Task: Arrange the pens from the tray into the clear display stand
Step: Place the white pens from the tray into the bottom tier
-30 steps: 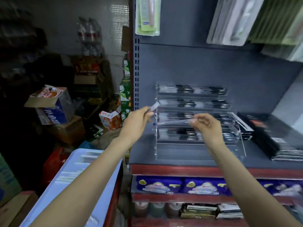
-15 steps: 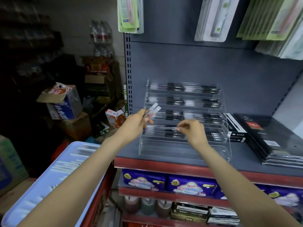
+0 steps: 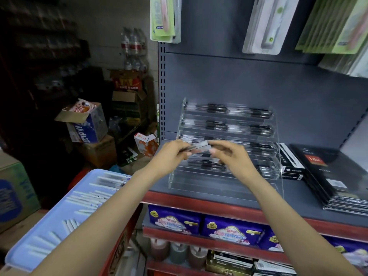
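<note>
A clear tiered display stand (image 3: 223,182) sits on the grey shelf, its upper rows holding dark pens. In front of its middle rows both hands meet. My left hand (image 3: 171,156) grips a small bundle of pens (image 3: 200,146) that points to the right. My right hand (image 3: 231,156) pinches the free end of those pens with its fingertips. A light blue tray (image 3: 59,216) at lower left holds several white pens lying loose.
Black notebooks (image 3: 334,176) and small black boxes (image 3: 288,162) lie right of the stand. Packaged goods hang above. Purple packs fill the shelf below the red edge (image 3: 199,202). Cardboard boxes (image 3: 87,124) pile up on the left.
My right hand left the stand's row and came up to meet the left hand at the pens it holds. The view has shifted slightly.
</note>
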A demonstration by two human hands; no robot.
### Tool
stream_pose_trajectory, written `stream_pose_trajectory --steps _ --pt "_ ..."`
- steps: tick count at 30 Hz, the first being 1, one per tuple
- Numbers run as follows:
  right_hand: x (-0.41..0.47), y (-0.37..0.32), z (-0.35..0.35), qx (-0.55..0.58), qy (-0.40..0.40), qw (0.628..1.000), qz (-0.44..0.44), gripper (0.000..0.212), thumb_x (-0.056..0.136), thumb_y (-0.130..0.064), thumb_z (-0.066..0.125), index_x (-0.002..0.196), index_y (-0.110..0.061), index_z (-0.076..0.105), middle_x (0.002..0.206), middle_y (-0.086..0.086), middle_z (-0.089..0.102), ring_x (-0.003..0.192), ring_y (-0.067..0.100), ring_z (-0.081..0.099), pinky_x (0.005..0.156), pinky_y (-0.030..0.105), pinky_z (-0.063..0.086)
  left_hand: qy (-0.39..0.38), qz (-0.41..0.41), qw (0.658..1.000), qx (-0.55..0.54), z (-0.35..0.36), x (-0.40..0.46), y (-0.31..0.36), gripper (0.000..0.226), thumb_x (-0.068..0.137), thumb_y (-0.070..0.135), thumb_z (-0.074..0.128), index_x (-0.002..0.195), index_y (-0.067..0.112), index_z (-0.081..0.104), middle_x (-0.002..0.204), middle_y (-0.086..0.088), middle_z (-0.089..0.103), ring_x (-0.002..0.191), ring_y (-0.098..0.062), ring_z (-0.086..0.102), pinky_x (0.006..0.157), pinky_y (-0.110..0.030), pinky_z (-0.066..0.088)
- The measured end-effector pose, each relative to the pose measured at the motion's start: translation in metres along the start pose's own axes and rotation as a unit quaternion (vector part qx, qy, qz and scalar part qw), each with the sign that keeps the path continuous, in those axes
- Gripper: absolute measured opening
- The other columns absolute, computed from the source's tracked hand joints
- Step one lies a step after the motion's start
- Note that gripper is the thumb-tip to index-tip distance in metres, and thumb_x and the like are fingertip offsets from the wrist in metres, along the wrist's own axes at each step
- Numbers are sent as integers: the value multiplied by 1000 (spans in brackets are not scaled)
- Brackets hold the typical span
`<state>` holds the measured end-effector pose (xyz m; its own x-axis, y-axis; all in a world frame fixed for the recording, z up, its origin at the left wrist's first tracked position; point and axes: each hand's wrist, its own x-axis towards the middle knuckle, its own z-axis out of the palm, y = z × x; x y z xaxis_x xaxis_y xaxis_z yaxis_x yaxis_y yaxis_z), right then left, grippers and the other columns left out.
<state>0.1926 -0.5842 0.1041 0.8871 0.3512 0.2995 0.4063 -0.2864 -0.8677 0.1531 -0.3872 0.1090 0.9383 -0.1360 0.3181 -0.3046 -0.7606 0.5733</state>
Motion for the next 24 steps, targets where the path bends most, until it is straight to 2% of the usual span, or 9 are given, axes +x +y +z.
stream_pose_trajectory --steps 4,7,9,12,14,16,18,22,24 --pt "-1 7 -7 46 25 999 -15 17 84 2 63 92 -12 70 81 -1 70 66 4 68 71 15 54 -27 18 999 -19 9 4 17 16 95 13 51 101 8 65 84 -6 61 82 -24 56 74 -33 42" --pt "-1 22 -18 67 83 994 24 20 84 3 63 88 -16 68 84 6 70 67 7 69 73 18 56 30 -13 999 -33 7 7 16 24 97 13 47 116 13 61 82 6 56 75 -14 53 62 -19 37" --pt "-1 30 -20 65 99 992 40 16 83 2 65 86 -14 67 82 8 69 66 8 69 72 18 56 42 -20 999 14 6 8 10 32 99 17 42 129 12 52 84 4 46 84 -18 50 68 -20 31" --pt "1 35 -21 32 136 988 62 11 81 0 68 85 -11 69 77 3 68 68 9 67 74 16 54 15 -51 996 66 6 8 3 47 101 24 33 146 12 27 94 -1 35 87 -17 42 88 -36 40" --pt "3 38 -23 6 156 985 78 11 81 -2 68 87 -11 70 76 2 67 71 11 66 73 14 51 0 -66 996 56 7 9 -1 48 102 23 29 148 12 21 92 -1 31 84 -18 39 87 -38 40" --pt "4 40 -23 -36 138 986 86 11 82 -2 68 90 -9 71 76 1 66 71 11 64 67 8 47 -6 -55 998 21 9 8 -5 44 102 19 29 145 12 28 85 3 28 77 -13 36 75 -25 36" --pt "4 41 -19 -84 118 986 83 11 81 -4 69 90 -10 72 79 2 67 76 13 63 71 13 46 -3 -38 999 3 10 7 -6 39 101 13 32 139 8 37 82 7 27 74 -8 34 67 -15 31" --pt "6 33 -11 -147 108 981 66 9 82 -8 70 90 -11 74 83 0 67 78 11 60 74 16 43 41 -10 999 -16 6 6 -3 36 96 7 45 133 8 49 97 0 46 89 -10 48 69 -4 39" --pt "7 31 -7 -200 93 974 44 8 82 -11 71 89 -11 74 81 -3 65 77 11 58 75 19 43 65 -12 997 -42 5 7 -2 26 93 8 52 118 11 59 99 2 55 89 -9 54 67 -1 42"
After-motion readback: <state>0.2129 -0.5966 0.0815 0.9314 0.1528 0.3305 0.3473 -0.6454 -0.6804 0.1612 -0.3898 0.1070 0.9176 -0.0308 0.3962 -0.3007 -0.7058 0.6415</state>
